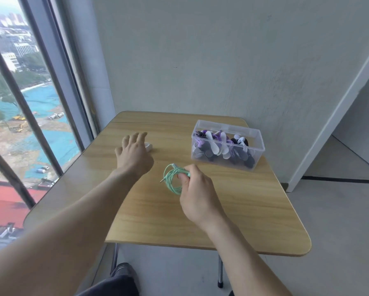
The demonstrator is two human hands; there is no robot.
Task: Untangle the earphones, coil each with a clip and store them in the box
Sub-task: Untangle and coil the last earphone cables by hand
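Mint-green earphones (pixel 172 178), thin cord coiled in loops, pinched in right hand (pixel 197 196) above wood-grain tabletop (pixel 243 210). Left hand (pixel 134 155) fingers spread straight, hovering over small white clip (pixel 148 146). Clear rectangular plastic box (pixel 228 145) holds clipped coils, far right.

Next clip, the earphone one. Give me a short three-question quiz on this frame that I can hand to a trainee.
1. True or false: the right hand holds a coiled mint-green earphone cable.
2. Where does the clear plastic box stand on the wooden table?
A. near corner by the window
B. far right part, near the wall
C. under the left hand
3. Fill in: the left hand reaches with relaxed fingers over a small ____ object lying on the table.

Key
1. True; the fingers are curled round the coil, whose plug sticks out to the left.
2. B; it already holds clipped purple, white and dark earphones.
3. White; it is mostly hidden by the hand, so what it is cannot be told.
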